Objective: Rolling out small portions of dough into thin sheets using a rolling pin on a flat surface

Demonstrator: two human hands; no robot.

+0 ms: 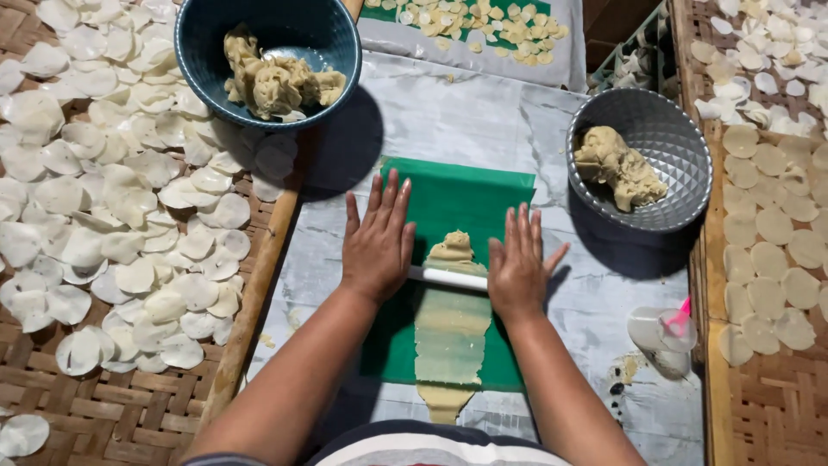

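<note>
A green sheet (461,194) lies on a marble-patterned tabletop, and a long strip of beige dough (449,341) runs down its middle. A white rolling pin (448,277) lies across the strip, just below a thicker unrolled lump of dough (452,248). My left hand (377,242) presses flat on the pin's left end, fingers spread. On the pin's right end rests my right hand (519,266), also flat with fingers apart.
A blue bowl (203,72) with dough stands at the upper left, a silver bowl (679,138) with dough at the right. Woven trays (121,414) left and right (780,414) hold several thin dough discs. A clear cup (660,330) with a pink tool lies at the lower right.
</note>
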